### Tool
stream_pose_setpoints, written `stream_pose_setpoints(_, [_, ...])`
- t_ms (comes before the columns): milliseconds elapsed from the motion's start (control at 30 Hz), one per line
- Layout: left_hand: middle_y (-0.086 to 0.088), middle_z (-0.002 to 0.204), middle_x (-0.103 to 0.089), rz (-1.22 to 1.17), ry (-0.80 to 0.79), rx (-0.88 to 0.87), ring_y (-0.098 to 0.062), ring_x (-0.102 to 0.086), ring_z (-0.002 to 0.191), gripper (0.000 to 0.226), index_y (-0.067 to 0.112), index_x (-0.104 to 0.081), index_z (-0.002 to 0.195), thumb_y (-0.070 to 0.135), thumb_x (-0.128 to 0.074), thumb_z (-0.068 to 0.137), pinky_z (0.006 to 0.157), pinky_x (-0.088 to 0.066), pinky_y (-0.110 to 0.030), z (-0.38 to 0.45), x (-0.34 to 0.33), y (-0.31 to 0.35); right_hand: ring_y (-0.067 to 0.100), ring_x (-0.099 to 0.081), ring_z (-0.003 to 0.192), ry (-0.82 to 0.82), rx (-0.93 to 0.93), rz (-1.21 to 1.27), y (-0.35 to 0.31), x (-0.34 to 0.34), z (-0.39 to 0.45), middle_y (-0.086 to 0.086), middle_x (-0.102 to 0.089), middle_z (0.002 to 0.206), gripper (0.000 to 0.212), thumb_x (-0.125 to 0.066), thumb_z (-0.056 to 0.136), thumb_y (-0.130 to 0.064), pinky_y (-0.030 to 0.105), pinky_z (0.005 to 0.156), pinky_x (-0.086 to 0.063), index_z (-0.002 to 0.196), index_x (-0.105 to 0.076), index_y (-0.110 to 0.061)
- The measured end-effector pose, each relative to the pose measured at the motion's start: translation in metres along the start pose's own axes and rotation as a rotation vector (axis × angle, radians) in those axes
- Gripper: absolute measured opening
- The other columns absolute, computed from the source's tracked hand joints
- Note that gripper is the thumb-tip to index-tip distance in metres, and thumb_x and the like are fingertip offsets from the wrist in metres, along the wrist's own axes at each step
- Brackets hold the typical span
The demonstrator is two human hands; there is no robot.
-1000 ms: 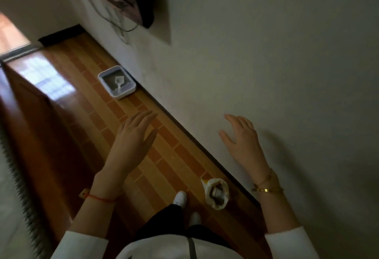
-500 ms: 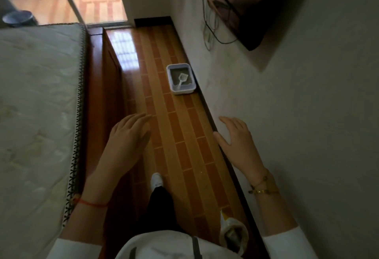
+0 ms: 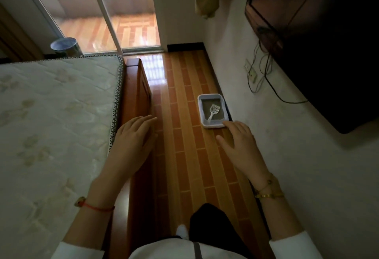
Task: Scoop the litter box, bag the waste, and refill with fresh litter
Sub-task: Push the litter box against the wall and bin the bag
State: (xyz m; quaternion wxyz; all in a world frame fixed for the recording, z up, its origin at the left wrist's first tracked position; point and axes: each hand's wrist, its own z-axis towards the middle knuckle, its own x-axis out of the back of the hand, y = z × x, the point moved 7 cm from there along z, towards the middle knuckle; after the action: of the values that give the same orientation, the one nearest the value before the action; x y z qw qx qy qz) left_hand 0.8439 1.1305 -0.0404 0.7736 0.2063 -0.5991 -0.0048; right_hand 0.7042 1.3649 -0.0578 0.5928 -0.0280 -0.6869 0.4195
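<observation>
Nothing scooped yet, I judge: scoop lies in litter box ahead; left hand and right hand empty, fingers straight, held loosely together.

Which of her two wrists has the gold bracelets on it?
The right wrist, by the wall; the left wrist, over the mattress, wears only a thin red string.

Two hands show, the left and the right, each with fingers straight and empty. On the floor there is one litter box with one scoop in it. One mattress, one TV and one bin make up the rest.
</observation>
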Motion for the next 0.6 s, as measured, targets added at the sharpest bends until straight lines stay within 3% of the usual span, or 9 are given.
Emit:
stream_pose_setpoints(333, [0.001,0.141,-0.051,0.003,0.015,-0.016,-0.024,-0.045,0.130,0.045,0.023,-0.048,0.137,0.026,-0.058,0.093,0.102,-0.041,-0.049,0.214,-0.034,-0.070,0.020,-0.040,0.132,0.016,-0.001,-0.037,0.028,-0.018,0.229,0.007,-0.049,0.141,0.052,-0.058,0.093,-0.034,0.038,0.108,-0.041,0.139,-0.046,-0.013])
stream_pose_setpoints(600, [0.001,0.143,-0.049,-0.021,-0.019,0.026,-0.023,-0.042,0.133,0.053,0.024,-0.044,0.140,0.047,-0.031,0.094,0.104,-0.040,-0.049,0.406,-0.053,-0.116,0.020,-0.034,0.137,0.002,0.024,-0.062,0.033,-0.006,0.441,0.004,-0.045,0.145,0.051,-0.056,0.094,-0.036,0.031,0.109,-0.030,0.140,-0.046,-0.018])
